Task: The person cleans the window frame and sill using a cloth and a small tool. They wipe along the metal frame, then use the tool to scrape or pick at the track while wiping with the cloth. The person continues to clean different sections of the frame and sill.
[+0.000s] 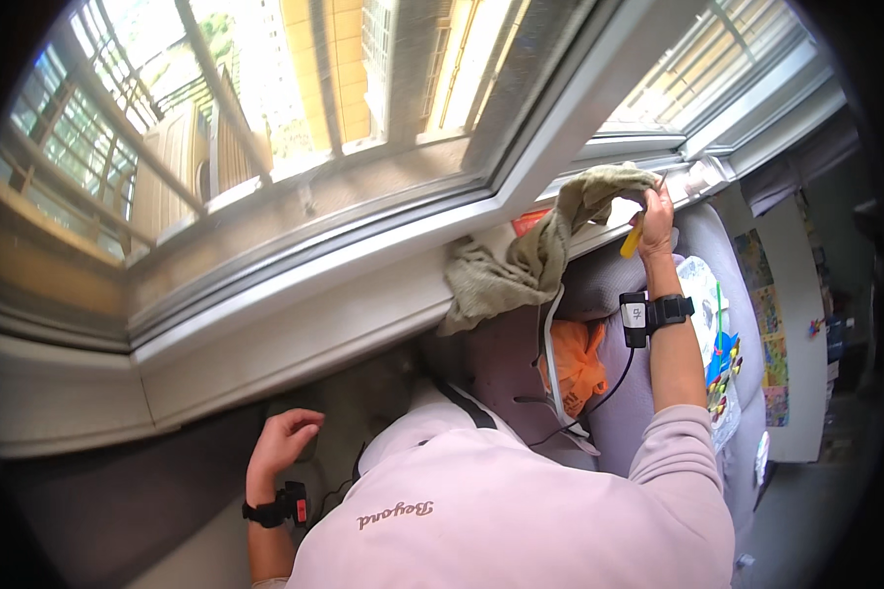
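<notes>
On the windowsill (pixel 383 313) lies a crumpled olive-green cloth (pixel 534 258), partly hanging over the sill's edge. My right hand (pixel 657 221) is at the cloth's far upper end and grips a tool with a yellow handle (pixel 631 241); a thin dark tip shows above the fingers, and the tool's kind cannot be told. Whether the fingers also pinch the cloth is unclear. Something red (pixel 530 221) lies partly under the cloth. My left hand (pixel 286 440) hangs low at the left, below the sill, fingers loosely curled, with nothing seen in it.
A large window with a white frame (pixel 552 125) spans the top, bars outside. Beside the sill stands a padded lilac seat (pixel 622 368) with an orange plastic bag (pixel 576 361), a white strap and a clear bag of small colourful items (pixel 722 390). A black cable runs from the right wrist device.
</notes>
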Demonstrator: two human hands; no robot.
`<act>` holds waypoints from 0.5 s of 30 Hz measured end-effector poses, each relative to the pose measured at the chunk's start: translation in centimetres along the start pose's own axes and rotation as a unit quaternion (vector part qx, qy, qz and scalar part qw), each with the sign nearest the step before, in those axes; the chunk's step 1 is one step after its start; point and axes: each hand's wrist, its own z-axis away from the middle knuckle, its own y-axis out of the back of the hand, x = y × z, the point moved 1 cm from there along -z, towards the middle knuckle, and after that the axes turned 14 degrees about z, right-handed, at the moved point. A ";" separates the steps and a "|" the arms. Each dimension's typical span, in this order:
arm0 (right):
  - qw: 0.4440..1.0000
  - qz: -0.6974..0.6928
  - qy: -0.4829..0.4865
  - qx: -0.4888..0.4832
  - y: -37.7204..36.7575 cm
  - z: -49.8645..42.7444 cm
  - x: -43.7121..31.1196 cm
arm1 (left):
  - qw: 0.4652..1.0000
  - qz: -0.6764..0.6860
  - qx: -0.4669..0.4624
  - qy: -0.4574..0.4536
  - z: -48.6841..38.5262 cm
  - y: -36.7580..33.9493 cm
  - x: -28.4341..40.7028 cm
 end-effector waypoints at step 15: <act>0.917 -0.338 -0.068 -0.201 0.4 -3.9 3.6 | 0.875 -0.186 -0.108 -0.434 -19.5 -26.8 28.6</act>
